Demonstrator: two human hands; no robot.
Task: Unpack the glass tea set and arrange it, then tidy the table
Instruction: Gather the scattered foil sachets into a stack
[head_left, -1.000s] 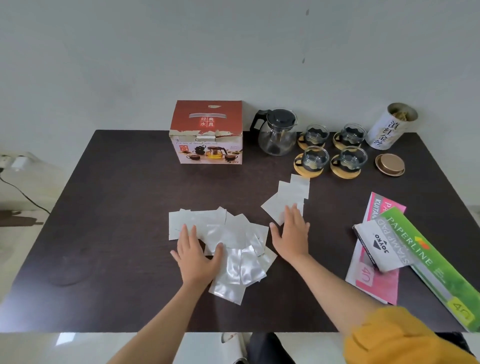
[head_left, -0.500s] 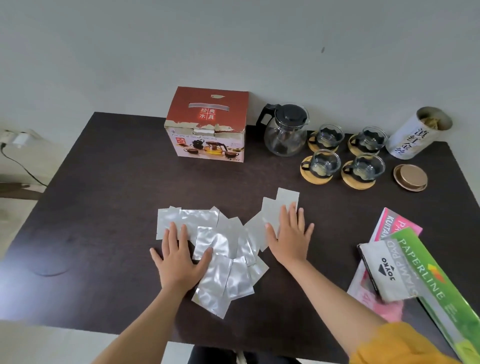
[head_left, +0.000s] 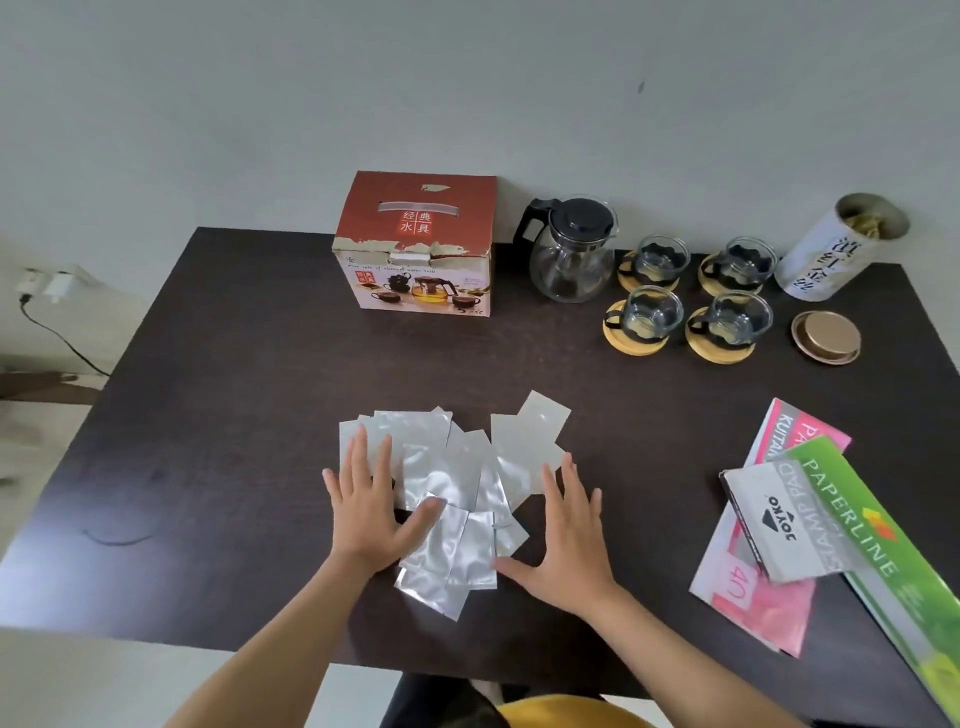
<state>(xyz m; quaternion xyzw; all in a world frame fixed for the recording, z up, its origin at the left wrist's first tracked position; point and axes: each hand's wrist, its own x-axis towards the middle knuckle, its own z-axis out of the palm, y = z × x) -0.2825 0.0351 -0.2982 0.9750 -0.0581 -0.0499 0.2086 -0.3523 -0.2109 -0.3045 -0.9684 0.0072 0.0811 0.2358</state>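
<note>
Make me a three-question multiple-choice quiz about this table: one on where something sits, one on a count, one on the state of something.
1. Where is the glass teapot?
A. right of the red box
B. inside the box
C. beside the green packet

2. How many glass cups stand on wooden coasters?
A. two
B. four
C. six

3. What state is the white tea canister in?
A. sealed
B. lying flat
C. open, its gold lid on the table

Answers: 1 A, the pot stands just right of the box. 2 B, two rows of two. 3 C, its mouth shows the contents and the lid lies apart.
</note>
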